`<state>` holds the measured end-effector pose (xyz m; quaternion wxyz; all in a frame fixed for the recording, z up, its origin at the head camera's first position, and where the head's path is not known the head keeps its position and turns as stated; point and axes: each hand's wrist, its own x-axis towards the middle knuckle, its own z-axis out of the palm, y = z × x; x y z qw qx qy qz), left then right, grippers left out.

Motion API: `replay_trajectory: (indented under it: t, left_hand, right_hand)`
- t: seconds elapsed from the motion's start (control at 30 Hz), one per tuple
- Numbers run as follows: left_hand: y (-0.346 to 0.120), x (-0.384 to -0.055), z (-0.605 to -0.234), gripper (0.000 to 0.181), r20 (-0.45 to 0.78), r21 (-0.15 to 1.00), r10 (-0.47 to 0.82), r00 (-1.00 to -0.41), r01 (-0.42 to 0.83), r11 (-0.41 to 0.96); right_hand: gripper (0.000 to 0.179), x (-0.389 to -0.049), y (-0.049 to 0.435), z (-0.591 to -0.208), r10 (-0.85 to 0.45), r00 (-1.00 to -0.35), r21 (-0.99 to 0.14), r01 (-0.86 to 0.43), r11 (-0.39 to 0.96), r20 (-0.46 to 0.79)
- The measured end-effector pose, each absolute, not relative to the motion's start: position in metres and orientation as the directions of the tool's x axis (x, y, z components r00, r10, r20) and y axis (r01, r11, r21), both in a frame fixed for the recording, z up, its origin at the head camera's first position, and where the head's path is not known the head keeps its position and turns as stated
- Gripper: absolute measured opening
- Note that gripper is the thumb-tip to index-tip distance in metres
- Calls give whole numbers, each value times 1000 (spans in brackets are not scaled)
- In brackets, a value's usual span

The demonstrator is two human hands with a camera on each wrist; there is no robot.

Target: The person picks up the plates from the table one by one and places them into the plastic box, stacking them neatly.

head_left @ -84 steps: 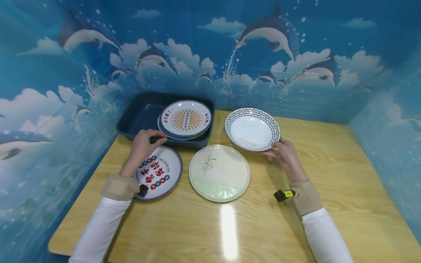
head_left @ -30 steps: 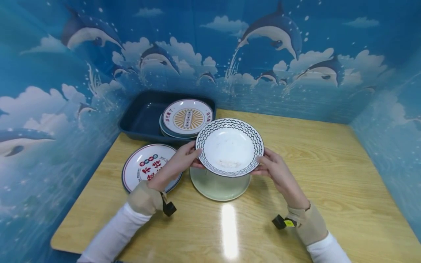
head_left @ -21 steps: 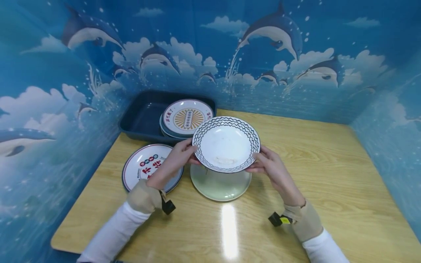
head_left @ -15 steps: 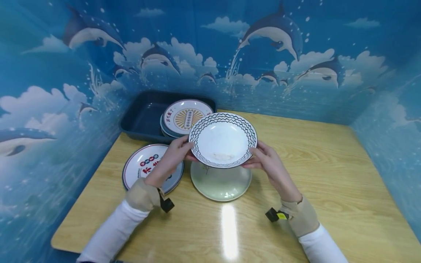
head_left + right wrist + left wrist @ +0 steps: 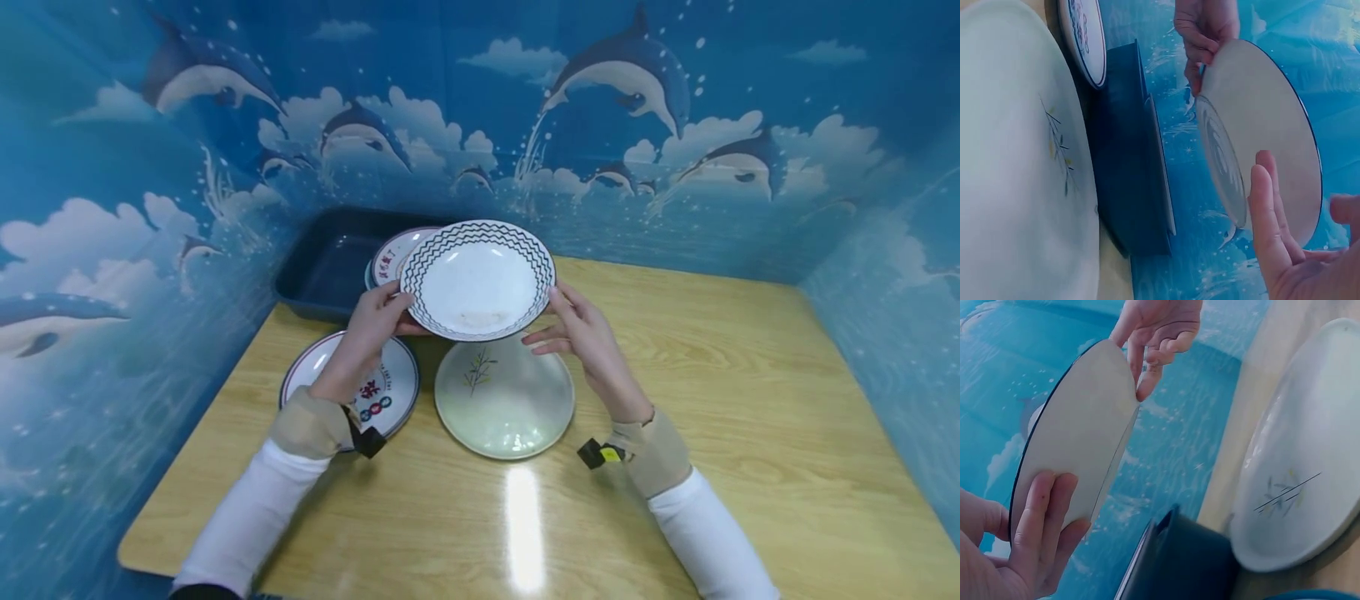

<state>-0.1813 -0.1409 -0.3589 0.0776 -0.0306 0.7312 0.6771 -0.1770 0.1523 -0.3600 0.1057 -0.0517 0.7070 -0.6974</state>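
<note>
A white deep plate (image 5: 477,283) with black zigzag lines round its rim is held up over the front right of the dark blue tub. My left hand (image 5: 369,332) grips its left rim, thumb on top and fingers spread under the base, as the left wrist view shows. At the right rim is my right hand (image 5: 592,340). Its fingers (image 5: 1263,203) are straight, close to the underside, and its thumb stands away from the rim in the right wrist view. Faint brownish marks lie inside the plate near its front edge.
The tub (image 5: 318,267) stands against the dolphin backdrop and holds stacked plates; the top one (image 5: 386,260) is partly covered. A pale green plate (image 5: 502,408) with a sprig lies on the wooden table (image 5: 750,400). Left of it is a red-lettered plate (image 5: 395,375), partly under my left arm.
My right hand brought the deep plate from the table's back right and my left hand took its other rim. Both carried it left and back over the tub; the right fingers have since loosened.
</note>
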Motion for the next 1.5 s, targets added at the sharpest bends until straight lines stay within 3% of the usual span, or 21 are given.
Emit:
replay_trajectory:
  t: [0.4,0.67,0.87,1.3,1.5]
  left_hand:
    - [-159,-206,-360,45,-123,992,-63,-990,-123,9]
    - [-165,-219,-371,43,-167,986,-125,-978,-167,-14]
    - [-169,-225,-381,43,-189,982,-123,-974,-187,-23]
    - [-175,-226,-384,47,-222,974,-86,-971,-225,29]
    - [-181,-231,-384,48,-219,955,-85,-972,-231,186]
  right_hand:
    - [48,-218,107,-393,-226,-974,-990,2,138,-33]
    - [67,-238,86,-411,-235,-969,-951,2,310,-78]
    - [80,-247,76,-419,-248,-961,-945,37,325,-123]
    - [81,-245,74,-422,-217,-968,-966,74,250,-130]
    - [81,-247,74,-422,-220,-965,-965,83,249,-139]
